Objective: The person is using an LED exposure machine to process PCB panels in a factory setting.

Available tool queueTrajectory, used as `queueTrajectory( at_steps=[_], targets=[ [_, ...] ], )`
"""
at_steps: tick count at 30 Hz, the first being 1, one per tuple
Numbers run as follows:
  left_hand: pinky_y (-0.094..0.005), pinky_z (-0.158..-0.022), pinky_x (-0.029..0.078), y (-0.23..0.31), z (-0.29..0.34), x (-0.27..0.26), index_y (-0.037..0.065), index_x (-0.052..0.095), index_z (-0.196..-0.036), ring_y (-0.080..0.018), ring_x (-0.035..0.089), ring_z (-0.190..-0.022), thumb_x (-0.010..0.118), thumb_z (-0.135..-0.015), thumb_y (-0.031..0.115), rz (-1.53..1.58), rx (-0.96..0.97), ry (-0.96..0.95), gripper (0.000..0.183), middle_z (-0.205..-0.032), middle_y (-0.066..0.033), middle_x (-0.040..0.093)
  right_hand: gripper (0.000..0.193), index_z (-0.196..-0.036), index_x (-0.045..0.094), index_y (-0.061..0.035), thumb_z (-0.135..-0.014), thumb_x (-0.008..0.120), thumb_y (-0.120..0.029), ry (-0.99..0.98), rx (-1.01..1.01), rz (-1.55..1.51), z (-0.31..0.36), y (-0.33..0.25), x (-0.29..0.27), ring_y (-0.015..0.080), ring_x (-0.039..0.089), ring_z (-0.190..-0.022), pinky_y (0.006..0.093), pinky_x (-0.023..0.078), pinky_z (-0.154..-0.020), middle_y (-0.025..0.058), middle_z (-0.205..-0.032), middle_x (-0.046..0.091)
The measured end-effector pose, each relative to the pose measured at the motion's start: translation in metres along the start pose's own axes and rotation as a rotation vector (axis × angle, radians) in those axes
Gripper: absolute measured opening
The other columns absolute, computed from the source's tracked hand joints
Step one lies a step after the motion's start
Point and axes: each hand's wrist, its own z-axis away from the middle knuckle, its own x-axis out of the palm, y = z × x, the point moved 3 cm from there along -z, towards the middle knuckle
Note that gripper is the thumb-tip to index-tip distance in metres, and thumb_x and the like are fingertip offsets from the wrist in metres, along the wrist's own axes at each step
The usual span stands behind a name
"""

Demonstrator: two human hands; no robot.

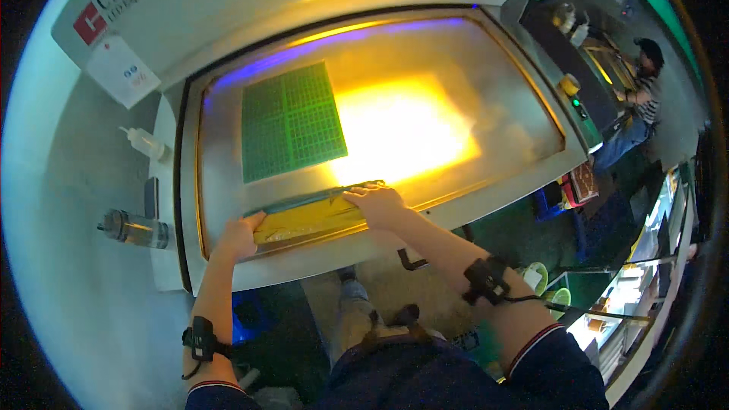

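A shiny yellow panel with a dark blue-grey upper edge (311, 222) stands tilted along the near side of the machine's glass bed (509, 99). My left hand (240, 237) grips its left end, with the thumb on the upper edge. Toward the right end, my right hand (377, 205) is closed over the same edge, its fingers partly hidden. Beyond the panel, a dark green sheet with a fine grid pattern (292, 123) lies flat on the glass. Bright yellow-white light glows beside the sheet.
A white squeeze bottle (146, 143) and a clear cylindrical container (137, 229) stand left of the bed. A white tag (123, 70) hangs at the upper left. On the right, another person (644, 99) works at a dark bench. A black handle (412, 260) juts below the front edge.
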Motion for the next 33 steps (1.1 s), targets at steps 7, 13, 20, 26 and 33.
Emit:
queueTrajectory(
  at_steps=[7, 13, 20, 26, 33],
  targets=[
    [-0.0439, -0.104, 0.043, 0.05, 0.035, 0.048, 0.02, 0.039, -0.146, -0.0408, 0.051, -0.123, 0.061, -0.075, 0.006, -0.025, -0.019, -0.066, 0.075, -0.141, -0.0103, 0.05, 0.045, -0.13, 0.056, -0.0185, -0.085, 0.061, -0.021, -0.032, 0.011, 0.012, 0.075, 0.018, 0.003, 0.0241, 0.058, -0.119, 0.0401, 0.049, -0.096, 0.0029, -0.128, 0.06],
    [-0.0468, -0.102, 0.045, 0.047, -0.02, 0.011, 0.017, 0.042, -0.144, -0.0399, 0.054, -0.12, 0.059, -0.077, 0.005, 0.011, 0.008, 0.047, 0.07, -0.137, -0.011, 0.054, 0.053, -0.136, 0.051, -0.0164, -0.084, 0.058, -0.008, 0.076, -0.051, 0.109, 0.017, 0.065, 0.004, 0.0259, 0.052, -0.126, 0.0397, 0.043, -0.104, 0.0039, -0.138, 0.054],
    [-0.0469, -0.098, 0.048, 0.005, -0.218, -0.092, 0.025, 0.05, -0.139, -0.035, 0.061, -0.111, 0.054, -0.074, -0.003, -0.09, -0.099, -0.075, 0.071, -0.121, -0.0166, 0.064, 0.056, -0.134, 0.055, -0.0289, -0.083, 0.051, -0.006, -0.013, 0.068, -0.116, -0.176, 0.184, -0.038, 0.0269, 0.061, -0.113, 0.0453, 0.05, -0.093, 0.0032, -0.124, 0.063],
    [-0.0442, -0.098, 0.048, -0.069, -0.398, -0.188, 0.024, 0.054, -0.135, -0.0351, 0.06, -0.113, 0.057, -0.072, -0.005, -0.077, 0.04, 0.168, 0.069, -0.118, -0.0175, 0.065, 0.063, -0.14, 0.048, -0.0262, -0.081, 0.051, -0.004, -0.123, 0.065, 0.006, -0.392, 0.265, -0.072, 0.034, 0.055, -0.121, 0.0439, 0.044, -0.102, 0.0082, -0.135, 0.056],
    [-0.0452, -0.091, 0.05, -0.109, -0.554, -0.194, 0.01, 0.056, -0.13, -0.0375, 0.061, -0.11, 0.074, -0.07, 0.003, -0.008, 0.103, 0.399, 0.063, -0.117, -0.0203, 0.064, 0.062, -0.141, 0.047, -0.0249, -0.084, 0.05, -0.001, 0.064, 0.127, 0.054, -0.48, 0.335, -0.042, 0.0322, 0.052, -0.125, 0.0413, 0.042, -0.105, 0.0087, -0.139, 0.053]
  ],
)
